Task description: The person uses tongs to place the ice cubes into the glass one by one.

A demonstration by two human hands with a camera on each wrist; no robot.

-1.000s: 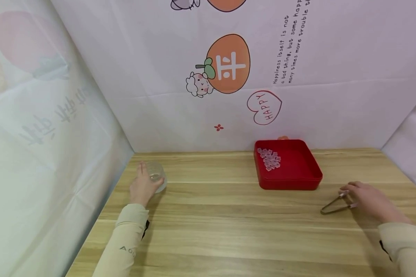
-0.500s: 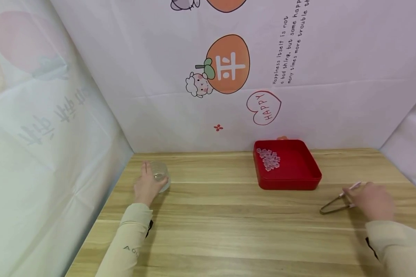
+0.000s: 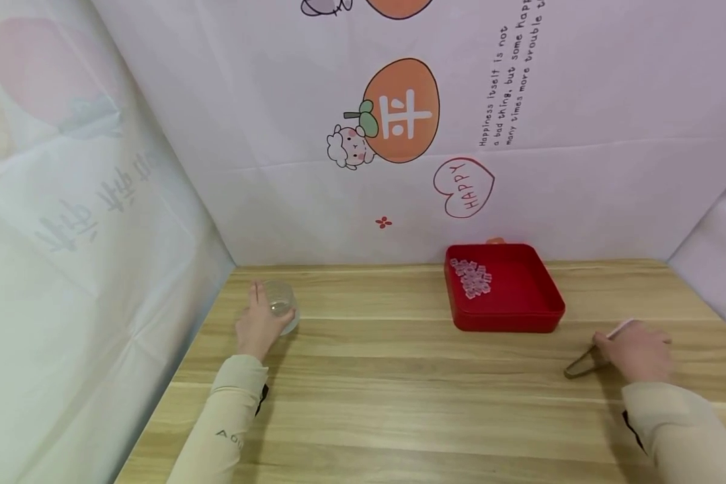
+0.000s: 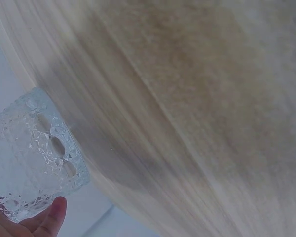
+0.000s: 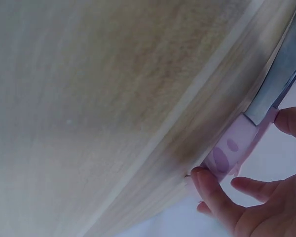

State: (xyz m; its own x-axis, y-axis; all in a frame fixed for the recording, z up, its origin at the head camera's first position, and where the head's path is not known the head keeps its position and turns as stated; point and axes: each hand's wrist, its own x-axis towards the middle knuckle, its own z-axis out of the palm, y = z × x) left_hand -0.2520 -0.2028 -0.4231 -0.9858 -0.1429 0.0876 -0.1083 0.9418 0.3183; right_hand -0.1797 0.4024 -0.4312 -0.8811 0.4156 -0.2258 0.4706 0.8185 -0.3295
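Note:
My left hand (image 3: 257, 329) holds a clear glass cup (image 3: 282, 294) on the left of the table, fingers and thumb round its side. The left wrist view shows the patterned wall of the cup (image 4: 24, 158) with a thumb against it. At the right, my right hand (image 3: 638, 353) lies over metal tongs (image 3: 570, 374), whose bend points left. In the right wrist view, thumb and a finger pinch the pink spotted part of the tongs (image 5: 232, 145); the other fingers are spread. The hand partly hides the tongs in the head view.
Between the hands, near the back wall, stands a red square tray (image 3: 508, 323) with several small clear pieces (image 3: 472, 279) heaped at its left. White printed cloth (image 3: 278, 202) hangs behind and at both sides of the wooden table (image 3: 387, 390).
My right hand has moved left over the tongs and now covers more of them. The left hand and the cup have shifted slightly right.

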